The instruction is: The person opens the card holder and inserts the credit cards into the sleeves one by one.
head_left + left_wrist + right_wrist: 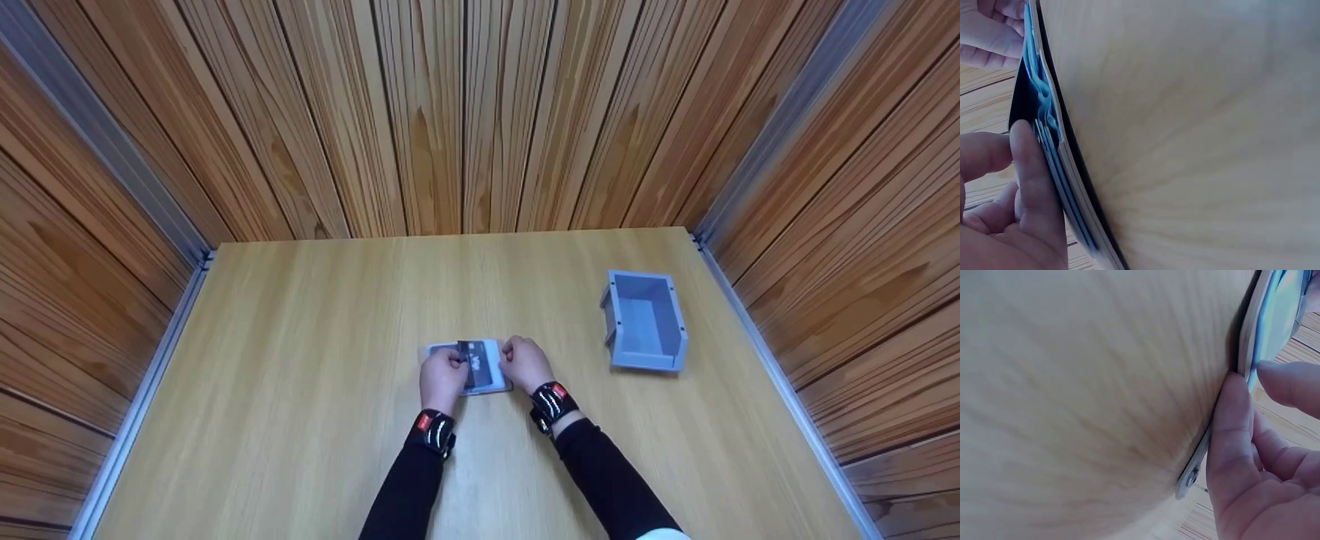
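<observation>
A small wallet-like holder with a light blue inside lies on the table between both hands. A dark card with white print sits over its middle. My left hand pinches the dark card at its left side. In the left wrist view, several thin layers and a crinkled blue lining show along the holder's edge. My right hand pinches the holder's right edge between thumb and forefinger. A strap with a metal snap sticks out below that hand in the right wrist view.
A grey-blue open-front bin stands on the wooden table to the right of the hands. Wood-plank walls with metal corner rails enclose the table at the back and sides. Both wrists wear black bands.
</observation>
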A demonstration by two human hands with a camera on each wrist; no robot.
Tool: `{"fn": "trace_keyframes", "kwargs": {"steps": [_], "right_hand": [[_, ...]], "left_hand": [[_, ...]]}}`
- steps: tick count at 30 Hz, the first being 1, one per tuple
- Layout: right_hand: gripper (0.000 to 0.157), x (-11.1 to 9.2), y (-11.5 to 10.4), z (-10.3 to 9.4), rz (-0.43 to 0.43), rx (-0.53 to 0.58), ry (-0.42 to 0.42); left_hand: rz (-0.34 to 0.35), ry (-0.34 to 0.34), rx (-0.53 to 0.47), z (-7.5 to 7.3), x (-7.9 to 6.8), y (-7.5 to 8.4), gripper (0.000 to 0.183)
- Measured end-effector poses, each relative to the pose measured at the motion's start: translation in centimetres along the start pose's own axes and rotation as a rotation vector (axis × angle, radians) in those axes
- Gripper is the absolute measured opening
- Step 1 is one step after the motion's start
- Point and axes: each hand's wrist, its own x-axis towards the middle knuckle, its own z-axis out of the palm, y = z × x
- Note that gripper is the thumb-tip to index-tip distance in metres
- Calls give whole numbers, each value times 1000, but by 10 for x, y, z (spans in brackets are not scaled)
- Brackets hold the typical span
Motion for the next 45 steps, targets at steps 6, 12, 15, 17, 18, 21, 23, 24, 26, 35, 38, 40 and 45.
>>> {"fn": "trace_keyframes", "kwargs": {"steps": [6,12,15,17,18,21,23,24,26,35,38,40,45], "right_hand": [[10,0,-1,0,1,8,2],[10,-1,-1,1,-11,7,15],[9,0,-1,1,-7,3,17],[8,0,-2,1,-6,2,18],[8,0,-2,1,-7,-2,18],[8,1,-2,1,3,-3,14],[8,1,-1,1,10,0,9],[8,1,-1,1,16,2,6],[9,1,-1,1,21,7,0],[10,-1,0,-4,-2,44,-1],[10,-1,-2,-8,10,65,14],[12,0,-3,-12,19,78,19],[19,1,-3,-21,40,86,41]], "left_hand": [[3,-17,40,5,1,1,17],[8,-42,84,7,1,5,18],[15,-46,107,7,1,6,18],[12,-46,116,6,1,7,18],[11,-45,119,5,0,8,18],[0,-46,123,4,0,8,18],[0,-42,117,2,0,8,19],[7,-38,115,2,0,8,19],[21,-31,106,0,0,7,18],[46,5,61,-13,2,0,13],[49,28,53,-19,3,-3,14],[42,39,40,-23,4,-5,14],[4,65,15,-34,5,-10,15]]}}
